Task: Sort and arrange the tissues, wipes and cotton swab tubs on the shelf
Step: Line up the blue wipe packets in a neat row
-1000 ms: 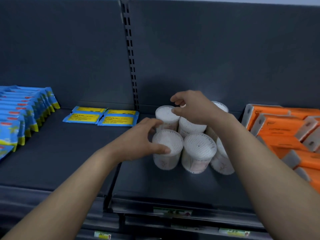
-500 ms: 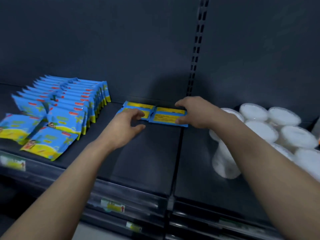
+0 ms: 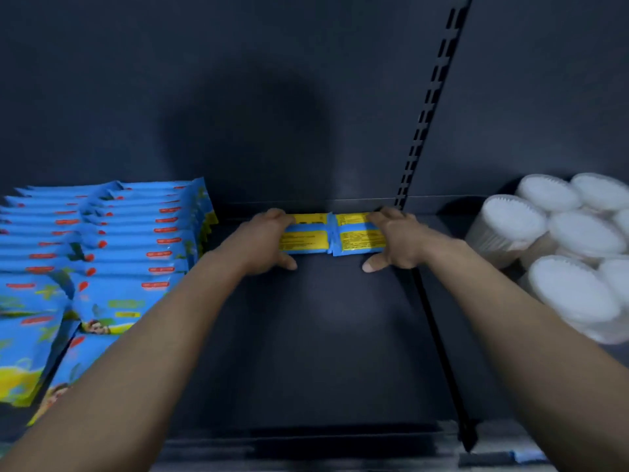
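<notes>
Flanking the wipe packs [image 3: 332, 237], left hand [image 3: 263, 241] and right hand [image 3: 398, 240] seemingly grip their ends.

Your left pack [image 3: 304, 237] and right pack [image 3: 360, 236] are both bright blue with yellow panels, and the yellow carries fine dark print. Your rows of wipe packs [image 3: 129, 240] are sky blue with small red labels. The front ones show yellow-green along the lower edge and a cartoon figure. Your cotton swab tubs [image 3: 514, 218] have white tops over pale, see-through sides. The shelf [image 3: 323, 335] is dark slate grey, its back panel [image 3: 238, 97] the same, and the slotted upright [image 3: 429, 107] is black.
</notes>
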{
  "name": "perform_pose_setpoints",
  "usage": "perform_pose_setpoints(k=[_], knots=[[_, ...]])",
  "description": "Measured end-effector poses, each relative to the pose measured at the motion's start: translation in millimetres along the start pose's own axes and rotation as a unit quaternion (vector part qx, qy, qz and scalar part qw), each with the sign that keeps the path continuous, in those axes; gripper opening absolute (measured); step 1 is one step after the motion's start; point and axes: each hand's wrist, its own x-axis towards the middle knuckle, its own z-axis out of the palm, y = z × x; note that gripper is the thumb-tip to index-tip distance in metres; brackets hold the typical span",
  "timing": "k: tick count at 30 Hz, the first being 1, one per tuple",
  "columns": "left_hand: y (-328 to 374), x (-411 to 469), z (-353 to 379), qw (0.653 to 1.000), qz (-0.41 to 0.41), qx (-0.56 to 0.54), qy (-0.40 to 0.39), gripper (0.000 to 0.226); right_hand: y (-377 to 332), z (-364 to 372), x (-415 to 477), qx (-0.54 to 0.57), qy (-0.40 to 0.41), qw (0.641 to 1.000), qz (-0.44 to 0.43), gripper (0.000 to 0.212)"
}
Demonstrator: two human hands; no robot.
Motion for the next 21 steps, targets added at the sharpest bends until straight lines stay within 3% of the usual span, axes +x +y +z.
perform_pose_setpoints(k=[6, 13, 17, 21], knots=[[-17.5, 20.4, -3.6, 0.999, 0.014, -0.031, -0.008, 0.083, 3.8, -2.1, 6.4, 0.005, 0.045, 0.999, 0.003, 0.084], [-9.4, 2.5, -11.9, 0.999, 0.008, -0.014, 0.052, 0.036, 1.6, -11.8, 6.2, -0.053, 0.078, 0.994, -0.053, 0.049], [-0.5, -11.9, -18.5, 0.994, -0.002, -0.011, 0.113, 0.026, 2.5, -15.5, 4.0, -0.017, 0.133, 0.988, -0.08, 0.025], [4.0, -32.1, -28.3, 0.972, -0.034, -0.161, 0.168, 0.021, 0.3, -25.8, 3.8, 0.006, 0.182, 0.98, -0.086, 0.019]])
